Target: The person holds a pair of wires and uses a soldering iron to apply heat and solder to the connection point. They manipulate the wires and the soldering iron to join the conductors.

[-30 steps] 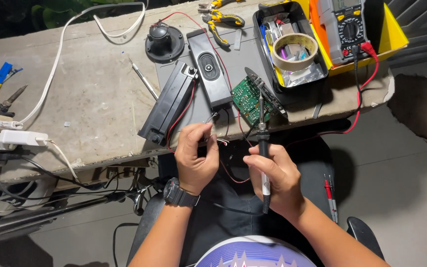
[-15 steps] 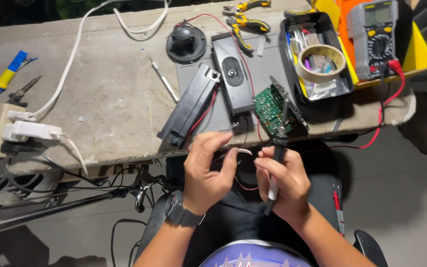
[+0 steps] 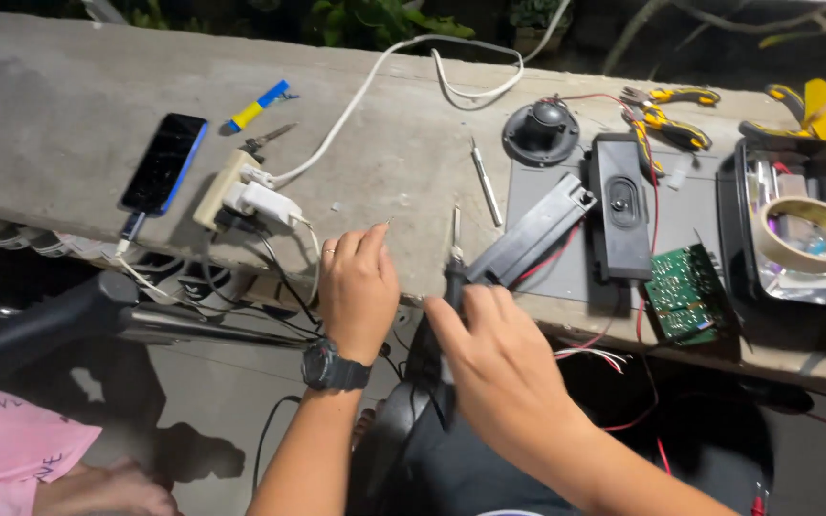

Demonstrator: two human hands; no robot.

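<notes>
now the right hand (image 3: 509, 368) grips a soldering iron (image 3: 454, 263) upright at the bench (image 3: 78, 105) edge, while the left hand (image 3: 358, 287) pinches a thin wire (image 3: 387, 221) beside it. best to steady both wrists and bring tip to wire slowly.
</notes>
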